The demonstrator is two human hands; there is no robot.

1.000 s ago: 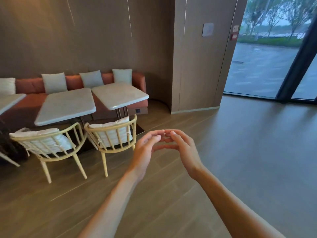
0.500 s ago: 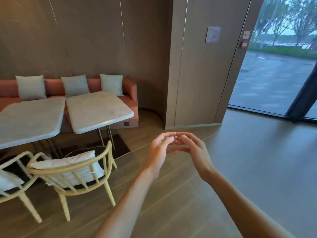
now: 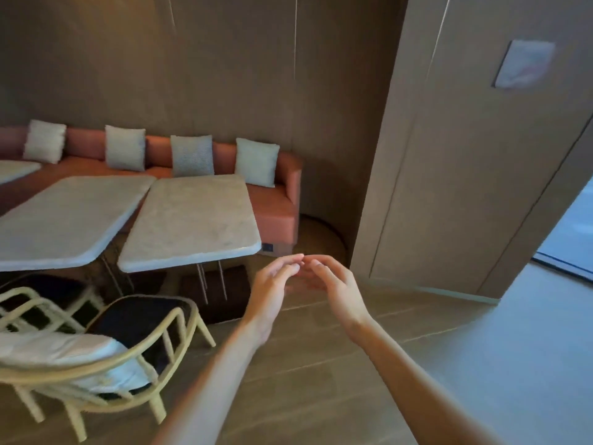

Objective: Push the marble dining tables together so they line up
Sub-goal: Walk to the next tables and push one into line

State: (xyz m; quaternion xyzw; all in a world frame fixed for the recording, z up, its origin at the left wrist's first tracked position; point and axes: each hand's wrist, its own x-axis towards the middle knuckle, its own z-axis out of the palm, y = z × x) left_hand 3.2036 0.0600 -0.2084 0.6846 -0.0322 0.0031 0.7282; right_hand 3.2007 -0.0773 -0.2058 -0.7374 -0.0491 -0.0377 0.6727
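Two white marble tables stand side by side before an orange sofa. The right table [image 3: 192,220] and the left table [image 3: 67,216] almost touch at their far corners, and the gap between them widens toward me, so their edges are not parallel. My left hand [image 3: 272,290] and my right hand [image 3: 333,287] hover in front of me, just right of the right table's near corner. The fingers are loosely curved, the fingertips of both hands nearly meet, and neither hand holds or touches anything.
A cream wooden chair [image 3: 106,358] with a white cushion stands at the near left, a second one behind it. The orange sofa [image 3: 276,200] with grey pillows runs along the wall. A wall column [image 3: 449,187] rises at right. Wooden floor [image 3: 321,380] lies underfoot.
The view has come closer to the tables and turned left; the tables and chair now appear larger and nearer. My hands keep the same fingertip-to-fingertip pose in front of me.
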